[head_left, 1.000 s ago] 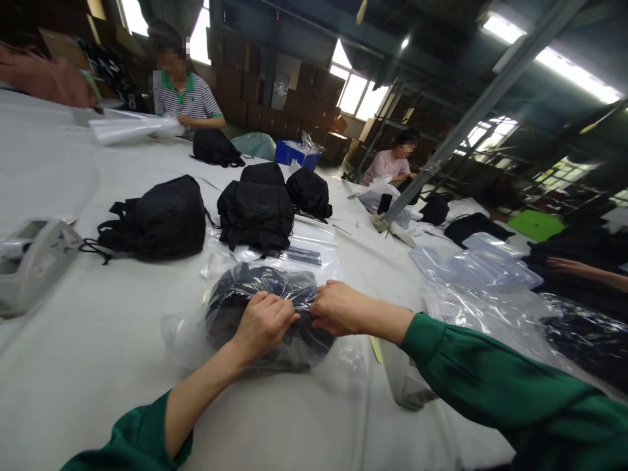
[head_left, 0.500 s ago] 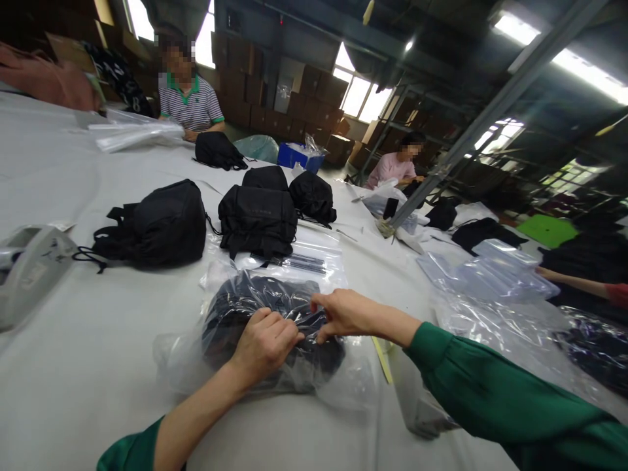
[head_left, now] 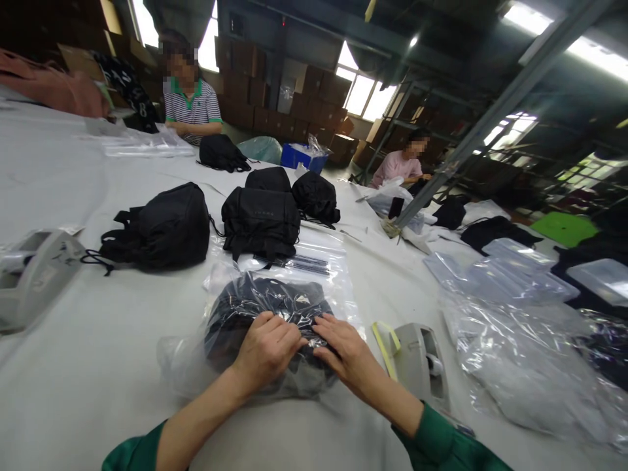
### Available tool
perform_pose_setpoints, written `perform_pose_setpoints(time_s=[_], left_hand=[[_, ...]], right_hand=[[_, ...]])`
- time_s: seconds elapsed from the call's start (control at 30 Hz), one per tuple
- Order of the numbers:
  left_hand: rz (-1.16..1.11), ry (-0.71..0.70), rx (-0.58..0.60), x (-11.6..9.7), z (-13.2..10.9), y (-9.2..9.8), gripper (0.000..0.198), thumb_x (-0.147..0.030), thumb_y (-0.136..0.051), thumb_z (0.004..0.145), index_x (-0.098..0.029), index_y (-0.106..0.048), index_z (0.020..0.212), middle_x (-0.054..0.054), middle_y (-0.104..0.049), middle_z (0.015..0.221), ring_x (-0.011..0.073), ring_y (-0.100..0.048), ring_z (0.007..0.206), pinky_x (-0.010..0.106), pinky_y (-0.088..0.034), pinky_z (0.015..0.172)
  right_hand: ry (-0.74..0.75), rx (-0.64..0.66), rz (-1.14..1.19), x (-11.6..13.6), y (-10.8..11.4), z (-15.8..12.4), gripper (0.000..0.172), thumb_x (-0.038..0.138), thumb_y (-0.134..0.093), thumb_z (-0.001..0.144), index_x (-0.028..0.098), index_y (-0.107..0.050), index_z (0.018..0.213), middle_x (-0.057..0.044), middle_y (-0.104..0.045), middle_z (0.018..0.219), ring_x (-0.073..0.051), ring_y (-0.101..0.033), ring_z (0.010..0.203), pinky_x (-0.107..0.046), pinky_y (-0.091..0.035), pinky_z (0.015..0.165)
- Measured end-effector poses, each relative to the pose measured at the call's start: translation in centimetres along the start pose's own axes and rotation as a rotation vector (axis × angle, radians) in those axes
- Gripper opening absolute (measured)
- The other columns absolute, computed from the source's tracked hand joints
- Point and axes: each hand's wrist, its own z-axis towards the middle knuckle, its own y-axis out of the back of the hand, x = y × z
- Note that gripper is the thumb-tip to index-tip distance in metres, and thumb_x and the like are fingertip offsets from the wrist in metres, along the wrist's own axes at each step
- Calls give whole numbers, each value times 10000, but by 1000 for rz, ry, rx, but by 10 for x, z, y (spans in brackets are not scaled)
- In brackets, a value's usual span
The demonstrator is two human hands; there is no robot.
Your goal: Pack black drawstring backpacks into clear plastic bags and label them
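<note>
Left hand gripping, right hand open-fingered, a person presses clear plastic already around a dark bundle (black bags beyond sit unwrapped).

The one view looks from the person's head, above the near side of the table, facing forward and down across it. The left hand and right hand reach in from the bottom edge and sit close, below the middle. The frame is wide and tilted, so the room slopes down toward the right; boxes and windows stand far off, near the top.
</note>
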Motion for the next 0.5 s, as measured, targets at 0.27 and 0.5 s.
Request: perform_pose_setpoints(time_s=[0.27, 0.5], left_hand=[[13, -3, 9, -3, 5, 0, 204, -318, -533, 953, -188, -574, 803, 4, -648, 723, 172, -569, 703, 370, -373, 711], [122, 2, 377, 43, -4, 82, 280, -373, -763, 779, -199, -571, 885, 104, -512, 1410, 373, -433, 1285, 650, -193, 1081]], right_hand=[[110, -69, -110, 24, 3, 13, 583, 363, -569, 934, 129, -378, 1433, -197, -583, 1337, -332, -526, 1267, -606, -392, 1051], [110, -150, -12, 22, -26, 26, 417, 311, -607, 916, 134, -528, 1285, -145, -700, 1161, -284, -665, 1035, -467, -537, 888]])
